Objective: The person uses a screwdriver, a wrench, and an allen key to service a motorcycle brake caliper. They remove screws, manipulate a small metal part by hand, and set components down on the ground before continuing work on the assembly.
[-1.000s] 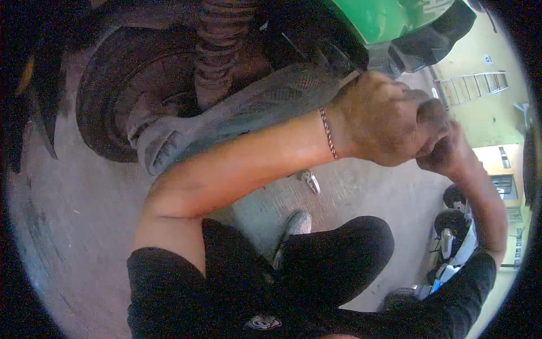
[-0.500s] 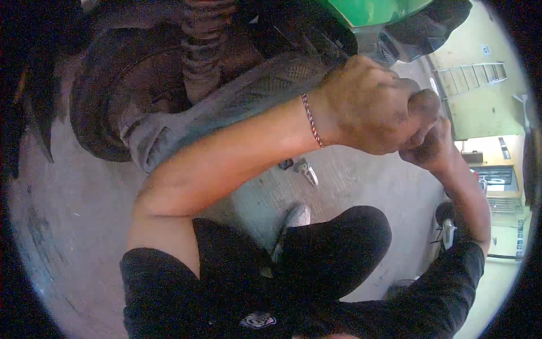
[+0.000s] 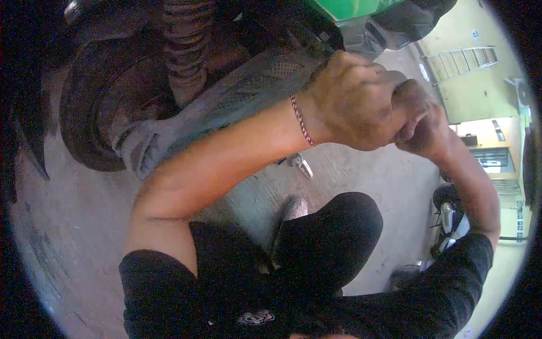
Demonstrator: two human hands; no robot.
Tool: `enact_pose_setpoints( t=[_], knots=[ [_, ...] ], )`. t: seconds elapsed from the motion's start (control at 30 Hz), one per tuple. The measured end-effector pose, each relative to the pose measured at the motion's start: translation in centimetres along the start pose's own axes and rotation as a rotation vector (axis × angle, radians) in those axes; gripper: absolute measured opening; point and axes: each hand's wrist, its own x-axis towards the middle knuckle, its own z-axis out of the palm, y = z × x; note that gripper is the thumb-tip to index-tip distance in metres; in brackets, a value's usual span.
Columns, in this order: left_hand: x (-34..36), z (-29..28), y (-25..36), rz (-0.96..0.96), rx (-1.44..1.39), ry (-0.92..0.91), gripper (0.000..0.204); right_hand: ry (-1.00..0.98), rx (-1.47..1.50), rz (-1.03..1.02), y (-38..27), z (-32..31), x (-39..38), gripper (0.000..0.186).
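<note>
My left hand (image 3: pixel 367 101), with a braided bracelet at the wrist, is closed, its knuckles upward; what it grips is hidden. My right hand (image 3: pixel 423 133) is closed too, pressed against it from behind and partly covered by its fingers. Both are beside the underside of a scooter: a grey textured plastic piece (image 3: pixel 240 93) runs behind my left forearm, with a dark tyre (image 3: pixel 82 118), a ribbed fork boot (image 3: pixel 186 42) and a green body panel (image 3: pixel 350 7) with black trim.
My bent knee in black trousers (image 3: pixel 344 226) and a shoe are below me on the concrete floor (image 3: pixel 90 237). A small metal lever-like part (image 3: pixel 302 165) shows beneath my forearm. At right stand other motorbikes (image 3: pixel 451 220), a ladder (image 3: pixel 457 62) by a pale wall, and a doorway.
My joined hands have moved up and left in the picture; the scooter and background have also shifted left slightly. Both hands remain closed together.
</note>
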Motion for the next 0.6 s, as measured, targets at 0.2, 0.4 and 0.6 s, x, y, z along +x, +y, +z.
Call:
enact_pose_setpoints(
  t=[0.2,0.4,0.6],
  knots=[
    [0.3,0.1,-0.3,0.021,-0.017,0.105,0.018,-0.098,0.044,0.060,0.4,-1.6,1.2,0.041],
    [0.0,0.6,-0.2,-0.011,-0.063,0.121,0.017,0.080,0.023,-0.059,0.8,-1.4,1.2,0.042],
    [0.1,-1.3,-1.0,-0.094,-0.185,-0.184,0.020,0.070,-0.334,-0.375,1.3,-7.4,6.3,0.019]
  ],
)
